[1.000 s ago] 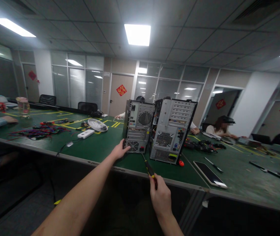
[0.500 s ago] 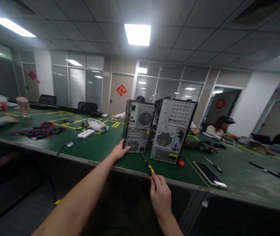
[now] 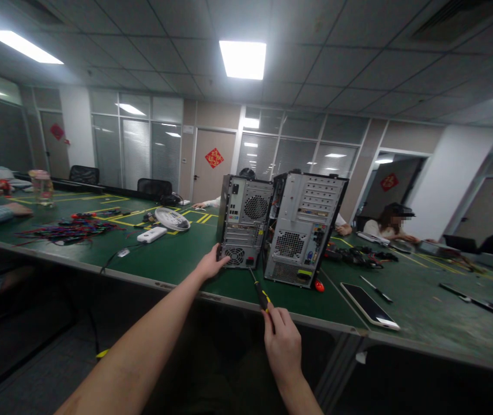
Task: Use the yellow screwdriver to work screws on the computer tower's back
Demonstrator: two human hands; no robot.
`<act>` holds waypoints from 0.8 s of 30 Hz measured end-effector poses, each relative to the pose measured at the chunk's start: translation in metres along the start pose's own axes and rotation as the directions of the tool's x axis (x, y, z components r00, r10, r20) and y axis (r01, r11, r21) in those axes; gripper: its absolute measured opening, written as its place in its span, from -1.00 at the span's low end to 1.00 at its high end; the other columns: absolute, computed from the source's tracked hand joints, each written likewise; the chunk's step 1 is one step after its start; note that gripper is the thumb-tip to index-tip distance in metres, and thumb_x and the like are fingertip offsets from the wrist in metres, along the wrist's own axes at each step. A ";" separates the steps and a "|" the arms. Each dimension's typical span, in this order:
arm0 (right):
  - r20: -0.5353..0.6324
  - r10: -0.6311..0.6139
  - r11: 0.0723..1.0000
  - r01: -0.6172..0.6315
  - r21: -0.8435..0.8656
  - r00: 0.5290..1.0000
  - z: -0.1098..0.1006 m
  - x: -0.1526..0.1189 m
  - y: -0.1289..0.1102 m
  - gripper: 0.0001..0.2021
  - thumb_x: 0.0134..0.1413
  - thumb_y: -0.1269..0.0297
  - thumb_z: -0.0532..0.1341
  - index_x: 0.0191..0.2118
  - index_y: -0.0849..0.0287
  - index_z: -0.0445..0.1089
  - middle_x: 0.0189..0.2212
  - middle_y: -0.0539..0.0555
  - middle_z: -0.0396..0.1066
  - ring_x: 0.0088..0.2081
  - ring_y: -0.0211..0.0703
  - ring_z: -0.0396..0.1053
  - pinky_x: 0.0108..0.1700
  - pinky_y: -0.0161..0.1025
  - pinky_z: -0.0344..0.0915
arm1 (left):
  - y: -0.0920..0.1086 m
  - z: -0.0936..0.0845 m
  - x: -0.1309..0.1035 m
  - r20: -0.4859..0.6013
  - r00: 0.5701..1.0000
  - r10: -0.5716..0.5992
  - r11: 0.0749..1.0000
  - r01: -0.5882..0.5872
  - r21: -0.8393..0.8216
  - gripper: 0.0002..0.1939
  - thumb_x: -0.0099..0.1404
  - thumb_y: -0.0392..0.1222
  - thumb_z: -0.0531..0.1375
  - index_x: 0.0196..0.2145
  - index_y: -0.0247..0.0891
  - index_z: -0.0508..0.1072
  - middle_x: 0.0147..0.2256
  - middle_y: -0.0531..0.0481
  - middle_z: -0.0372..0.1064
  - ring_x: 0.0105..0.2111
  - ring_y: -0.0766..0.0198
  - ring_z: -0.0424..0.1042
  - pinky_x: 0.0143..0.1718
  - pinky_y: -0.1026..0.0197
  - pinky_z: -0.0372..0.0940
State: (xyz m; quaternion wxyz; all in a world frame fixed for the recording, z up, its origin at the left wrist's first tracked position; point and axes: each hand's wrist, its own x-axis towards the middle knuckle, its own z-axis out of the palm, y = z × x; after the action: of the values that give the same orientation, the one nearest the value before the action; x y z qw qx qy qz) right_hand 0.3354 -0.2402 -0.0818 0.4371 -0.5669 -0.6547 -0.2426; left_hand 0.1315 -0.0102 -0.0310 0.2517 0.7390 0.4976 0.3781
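A smaller computer case (image 3: 247,225) stands upright on the green table, its back panel with fan grilles facing me. My left hand (image 3: 211,263) grips its lower left edge, thumb over the back panel and the other fingers mostly hidden round the side. In my right hand (image 3: 281,340) is a black-and-yellow screwdriver (image 3: 261,293), held by its handle at the table's front edge. The screwdriver's tip points up to the bottom of the back panel; whether it touches a screw cannot be made out. Close on the right stands a taller computer case (image 3: 300,230).
Right of the cases lie a phone (image 3: 369,305), a thin pen-like tool (image 3: 376,289) and a red object (image 3: 319,286). On the left are bundled cables (image 3: 71,229), a white power bank-like box (image 3: 151,234) and a round white fan-like piece (image 3: 172,219). Other people sit around the table.
Almost nothing differs. My hands, the screwdriver and both cases keep their places, apart from a very slight shift of the view.
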 end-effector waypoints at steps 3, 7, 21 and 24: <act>-0.046 -0.060 0.996 0.057 -0.069 0.997 0.002 -0.001 0.004 -0.67 0.43 0.28 -0.01 0.03 0.22 0.47 -0.24 0.17 0.41 -0.29 -0.13 0.41 -0.23 -0.23 0.34 | 0.001 0.000 0.000 -0.002 1.000 -0.005 1.000 0.005 0.012 -0.12 0.31 0.15 0.20 0.39 -0.34 -0.01 0.23 -0.32 0.29 0.20 -0.02 0.35 0.20 0.09 0.19; -0.036 -0.057 0.996 0.054 -0.069 0.998 0.002 -0.001 0.005 -0.68 0.43 0.26 0.00 0.03 0.22 0.46 -0.25 0.17 0.42 -0.30 -0.13 0.42 -0.25 -0.23 0.35 | 0.001 -0.001 0.000 -0.002 1.000 -0.004 1.000 0.004 0.016 -0.12 0.31 0.15 0.20 0.39 -0.33 -0.01 0.23 -0.31 0.29 0.20 -0.04 0.35 0.19 0.08 0.20; -0.020 -0.043 0.997 0.041 -0.065 0.999 0.003 -0.002 0.004 -0.68 0.43 0.24 0.03 0.05 0.23 0.47 -0.35 0.12 0.44 -0.38 -0.17 0.42 -0.30 -0.27 0.33 | 0.001 -0.001 -0.001 0.001 1.000 -0.008 1.000 0.008 -0.007 -0.11 0.30 0.15 0.21 0.39 -0.33 -0.02 0.24 -0.32 0.28 0.21 -0.06 0.34 0.20 0.04 0.19; -0.019 -0.063 0.997 0.063 -0.047 0.998 0.003 -0.002 0.003 -0.67 0.42 0.29 0.02 0.11 0.21 0.45 -0.29 0.15 0.43 -0.32 -0.16 0.41 -0.25 -0.25 0.36 | 0.003 -0.002 -0.002 0.001 1.000 -0.005 1.000 0.005 0.003 -0.13 0.31 0.14 0.20 0.39 -0.33 -0.01 0.23 -0.32 0.30 0.20 -0.06 0.35 0.19 0.05 0.20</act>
State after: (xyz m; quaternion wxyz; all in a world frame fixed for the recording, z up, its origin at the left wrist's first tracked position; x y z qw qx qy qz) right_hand 0.3374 -0.2381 -0.0849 0.4225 -0.5535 -0.6621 -0.2770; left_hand 0.1306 -0.0130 -0.0283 0.2516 0.7383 0.5000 0.3764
